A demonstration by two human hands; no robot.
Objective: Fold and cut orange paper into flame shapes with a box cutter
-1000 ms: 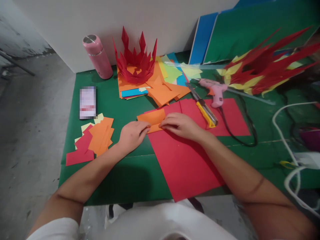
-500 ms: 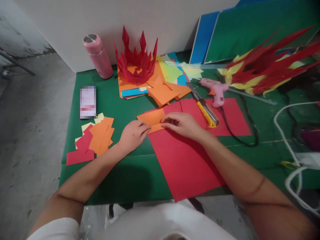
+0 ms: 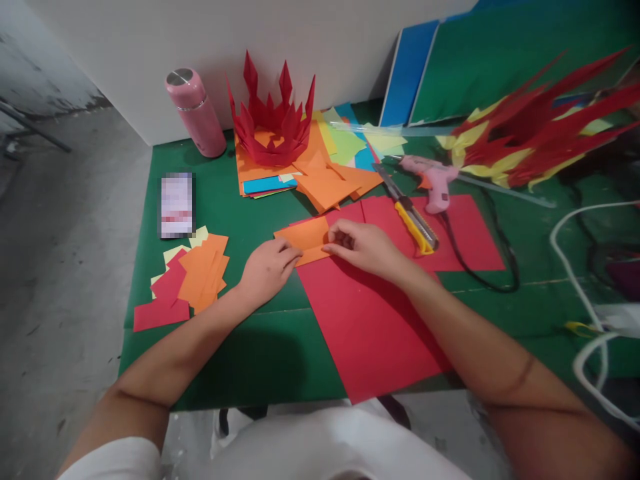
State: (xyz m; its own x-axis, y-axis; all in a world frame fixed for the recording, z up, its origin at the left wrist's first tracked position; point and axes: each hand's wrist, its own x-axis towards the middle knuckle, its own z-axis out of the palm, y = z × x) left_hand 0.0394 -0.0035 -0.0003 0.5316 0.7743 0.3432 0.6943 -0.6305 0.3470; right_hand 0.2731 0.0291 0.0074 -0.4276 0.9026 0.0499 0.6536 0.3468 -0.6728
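A partly folded piece of orange paper (image 3: 306, 237) lies between my hands, over the upper left corner of a large red sheet (image 3: 373, 327). My left hand (image 3: 269, 268) pinches its lower left edge with the fingertips. My right hand (image 3: 361, 247) has thumb and curled fingers closed on its right end. The lower strip of the orange paper is turned up along a crease. To the left lies a fan of orange cut pieces (image 3: 203, 270), with red paper (image 3: 167, 283) and pale yellow pieces beside them.
Behind the hands stand a red paper crown (image 3: 273, 143) and a pink bottle (image 3: 197, 117). A phone (image 3: 177, 205) lies at left. A yellow utility knife (image 3: 413, 223) and a pink glue gun (image 3: 434, 179) with its cord are at right, near a red-and-yellow paper flame piece (image 3: 530, 133).
My right hand's curled fingers have shifted slightly on the paper's right end. The left hand stays in its place, and the paper looks nearly the same.
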